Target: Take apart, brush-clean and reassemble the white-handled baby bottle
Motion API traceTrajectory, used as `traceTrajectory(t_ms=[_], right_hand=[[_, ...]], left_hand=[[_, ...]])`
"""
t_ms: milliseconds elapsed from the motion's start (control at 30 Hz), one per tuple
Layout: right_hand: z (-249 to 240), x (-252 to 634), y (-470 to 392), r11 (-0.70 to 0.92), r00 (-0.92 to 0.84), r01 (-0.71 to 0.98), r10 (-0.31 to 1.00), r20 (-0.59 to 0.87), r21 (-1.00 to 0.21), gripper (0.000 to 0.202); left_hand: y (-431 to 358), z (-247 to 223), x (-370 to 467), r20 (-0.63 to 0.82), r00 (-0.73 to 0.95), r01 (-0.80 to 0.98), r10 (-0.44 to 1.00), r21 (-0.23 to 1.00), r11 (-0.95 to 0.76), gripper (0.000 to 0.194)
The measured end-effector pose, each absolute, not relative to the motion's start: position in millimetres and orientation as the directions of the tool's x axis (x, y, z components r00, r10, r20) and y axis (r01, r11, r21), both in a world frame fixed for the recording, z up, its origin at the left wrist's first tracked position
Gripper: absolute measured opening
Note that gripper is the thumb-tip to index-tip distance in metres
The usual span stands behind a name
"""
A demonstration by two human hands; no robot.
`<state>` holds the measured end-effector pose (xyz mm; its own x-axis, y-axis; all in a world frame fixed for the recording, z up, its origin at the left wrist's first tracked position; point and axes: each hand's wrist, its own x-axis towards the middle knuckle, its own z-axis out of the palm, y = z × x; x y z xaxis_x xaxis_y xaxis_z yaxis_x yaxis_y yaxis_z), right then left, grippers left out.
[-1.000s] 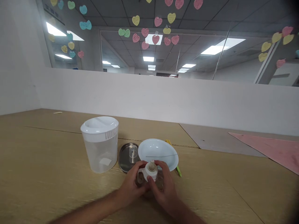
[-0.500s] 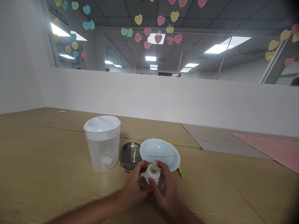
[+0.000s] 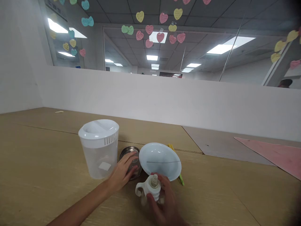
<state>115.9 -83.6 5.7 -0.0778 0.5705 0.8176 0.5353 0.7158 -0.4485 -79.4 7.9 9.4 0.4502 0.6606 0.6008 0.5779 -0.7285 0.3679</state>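
Observation:
My right hand (image 3: 166,201) is wrapped around a baby bottle (image 3: 151,188) with a white handled collar and a clear nipple pointing up. One white handle sticks out to the left. My left hand (image 3: 123,169) reaches over a metal tray (image 3: 130,150), its fingers and thumb spread apart. A small clear cap (image 3: 135,158) lies in the tray by those fingers, partly hidden; I cannot tell whether they touch it. Just beyond the bottle sits a pale blue oval bowl (image 3: 160,153) with a thin rod (image 3: 163,162) lying across it.
Left of the tray stands a clear bucket (image 3: 100,160) with a white lid (image 3: 98,129). Yellow and green sticks (image 3: 181,179) poke out from behind the bowl. A pink sheet (image 3: 275,153) lies at the right on the wooden table (image 3: 223,188), with a white wall (image 3: 150,97) behind.
My left hand has let go of the bottle and moved left and forward over the metal tray. The right hand keeps the bottle, which sits slightly lower in view.

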Motion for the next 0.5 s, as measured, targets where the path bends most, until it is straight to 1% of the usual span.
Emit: traceTrajectory(t_ms=[100,167,233,333,400,500], right_hand=[[2,116,-80,0.717,-0.046,0.586,0.495,0.868,-0.378,0.037],[-1,117,-77,0.713,-0.044,0.618,0.451,0.892,-0.330,0.038],[-3,119,-75,0.717,-0.069,0.626,0.442,0.894,-0.306,0.041],[-3,120,-74,0.728,-0.106,0.611,0.465,0.879,-0.311,0.044],[-3,118,-76,0.724,-0.087,0.605,0.474,0.876,-0.331,0.042],[-2,115,-79,0.698,-0.034,0.599,0.513,0.858,-0.393,0.038]], left_hand=[[16,-3,-79,0.563,0.519,0.632,0.643,0.253,-0.732,0.045],[17,-9,-78,0.553,0.531,0.654,0.642,0.214,-0.725,0.050],[17,-12,-77,0.551,0.523,0.676,0.650,0.196,-0.710,0.051],[15,-13,-78,0.575,0.504,0.692,0.645,0.178,-0.699,0.048],[15,-13,-79,0.594,0.500,0.687,0.630,0.171,-0.706,0.047],[15,-11,-82,0.601,0.508,0.674,0.617,0.168,-0.719,0.045]])
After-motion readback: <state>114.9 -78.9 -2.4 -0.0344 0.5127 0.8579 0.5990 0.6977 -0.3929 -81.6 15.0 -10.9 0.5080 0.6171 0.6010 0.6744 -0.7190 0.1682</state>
